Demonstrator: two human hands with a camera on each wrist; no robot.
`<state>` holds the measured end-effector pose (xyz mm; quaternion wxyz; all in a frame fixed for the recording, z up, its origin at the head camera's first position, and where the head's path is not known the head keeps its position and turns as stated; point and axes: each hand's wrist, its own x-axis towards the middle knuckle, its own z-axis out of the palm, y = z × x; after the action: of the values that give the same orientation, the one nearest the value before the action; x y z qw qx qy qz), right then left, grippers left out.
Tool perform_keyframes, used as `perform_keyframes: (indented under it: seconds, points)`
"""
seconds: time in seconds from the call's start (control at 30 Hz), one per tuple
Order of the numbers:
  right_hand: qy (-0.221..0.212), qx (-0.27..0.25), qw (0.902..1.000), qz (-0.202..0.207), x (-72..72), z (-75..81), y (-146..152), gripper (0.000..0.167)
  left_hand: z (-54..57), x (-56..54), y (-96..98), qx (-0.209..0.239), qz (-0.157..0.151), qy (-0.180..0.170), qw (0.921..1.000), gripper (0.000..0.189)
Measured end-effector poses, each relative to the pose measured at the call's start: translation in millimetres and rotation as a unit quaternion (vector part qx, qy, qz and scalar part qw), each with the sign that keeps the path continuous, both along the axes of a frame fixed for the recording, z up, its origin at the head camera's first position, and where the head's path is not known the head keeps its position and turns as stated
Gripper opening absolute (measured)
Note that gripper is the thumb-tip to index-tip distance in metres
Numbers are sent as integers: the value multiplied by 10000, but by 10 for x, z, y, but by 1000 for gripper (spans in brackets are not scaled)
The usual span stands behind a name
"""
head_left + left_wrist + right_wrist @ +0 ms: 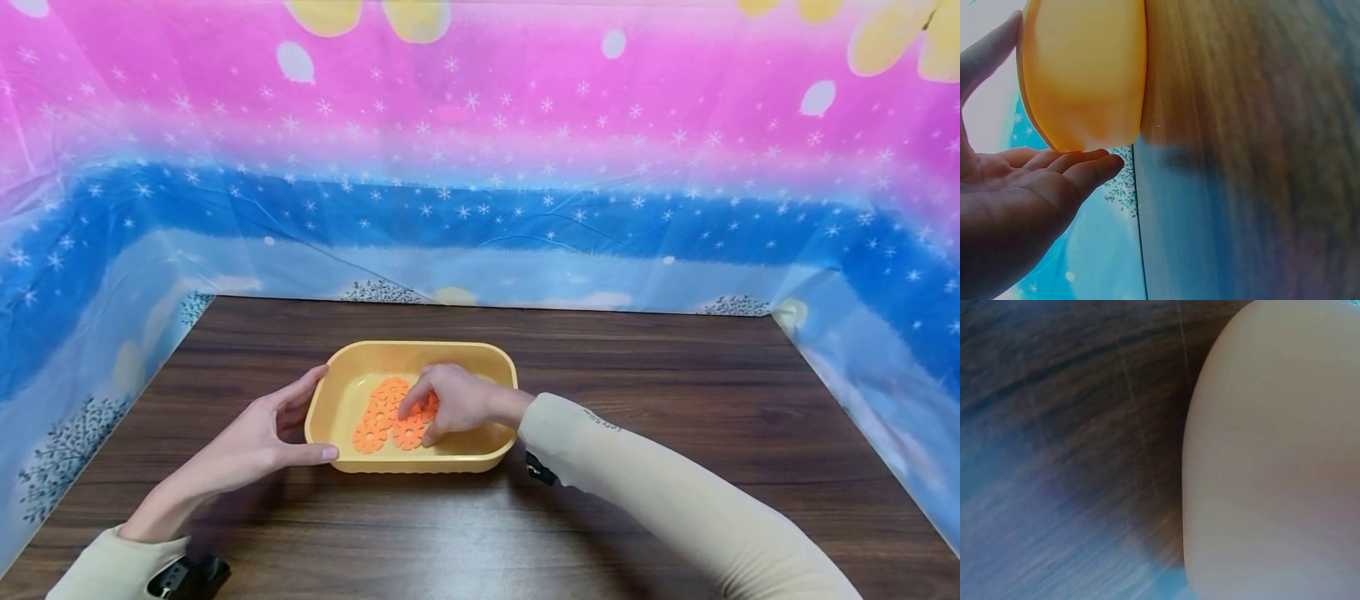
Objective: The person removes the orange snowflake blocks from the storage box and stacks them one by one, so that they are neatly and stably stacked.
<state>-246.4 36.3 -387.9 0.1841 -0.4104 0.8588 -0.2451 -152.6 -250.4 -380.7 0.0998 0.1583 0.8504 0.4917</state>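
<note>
A yellow plastic basin (420,463) stands on the table, with several orange snowflake discs (370,437) lying inside on its floor. My left hand (258,437) holds the basin's left end, thumb at the near corner and fingers at the far one. In the left wrist view, the fingers (1094,169) lie along the basin's outer wall (1088,75). My right hand (457,402) reaches over the right rim into the basin. Its thumb and fingers are spread apart and touch the discs. The right wrist view shows a pale curved surface close up; the hand itself is out of that view.
The dark wood-grain table (637,367) extends around the basin on all sides. A pink and blue printed cloth (480,208) hangs behind the table and along both sides. Dark wrist cameras (187,575) are strapped on at the sleeve cuffs.
</note>
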Motion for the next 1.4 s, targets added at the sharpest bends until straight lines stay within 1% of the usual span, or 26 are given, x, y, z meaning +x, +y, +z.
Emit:
perform_keyframes:
  seconds: [0.1, 0.3, 0.47, 0.57, 0.67, 0.87, 1.13, 1.3, 1.4]
  points:
    - [-10, -21, 10000, -79, -7, 4, 25, 40, 0, -2, 2, 22, 11, -28, 10000, 108]
    - [72, -17, 10000, -51, -20, -12, 39, 42, -6, -6, 1, -17, 50, -70, 10000, 109]
    - [179, 74, 9998, -25, -18, -1, 33, 42, -22, -12, -7, 68, -14, 6, 10000, 109]
    - [154, 25, 9999, -11, -28, 8, 39, 40, -24, -9, -10, 124, -40, 14, 9999, 109]
    - [1, -133, 9999, -54, -41, 25, 49, 40, -19, -2, -9, 168, -29, -30, 9998, 109]
    - [-455, -421, 9979, -189, -74, 65, 74, 41, -16, -2, 1, 284, -38, -73, 9996, 108]
    - [-647, -530, 9961, -267, -85, 104, 106, 40, -21, -4, 4, 316, -45, -52, 9995, 108]
    - [-854, -610, 9938, -368, -86, 118, 136, 42, -14, 0, 1, 284, -24, -152, 9995, 109]
    - [-882, -675, 9931, -365, -91, 154, 161, 42, -14, 1, 1, 331, -33, -213, 9992, 109]
